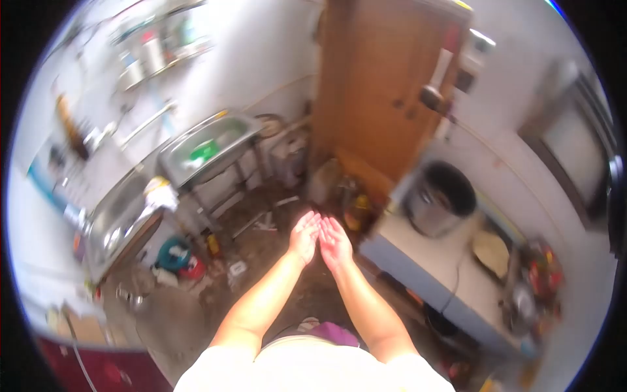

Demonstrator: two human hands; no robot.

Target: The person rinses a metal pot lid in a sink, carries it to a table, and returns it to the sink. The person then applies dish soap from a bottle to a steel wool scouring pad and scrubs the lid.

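Both arms stretch out in front of my body, over the floor. My left hand (304,238) is palm up with its fingers extended and nothing in it. Beside it, my right hand (334,242) is held the same way, palm showing and bare. The two hands are side by side at the fingers; whether they touch is too blurred to tell. Beyond them, by the cupboard's foot, is a yellow container (357,212).
A steel sink (230,130) with a green item (205,151) stands to the left. Ahead rises a wooden cupboard (375,85). On the right, a counter (418,255) carries a dark-rimmed pot (439,202) and a yellowish round item (491,253). A teal basin (174,253) lies low at left.
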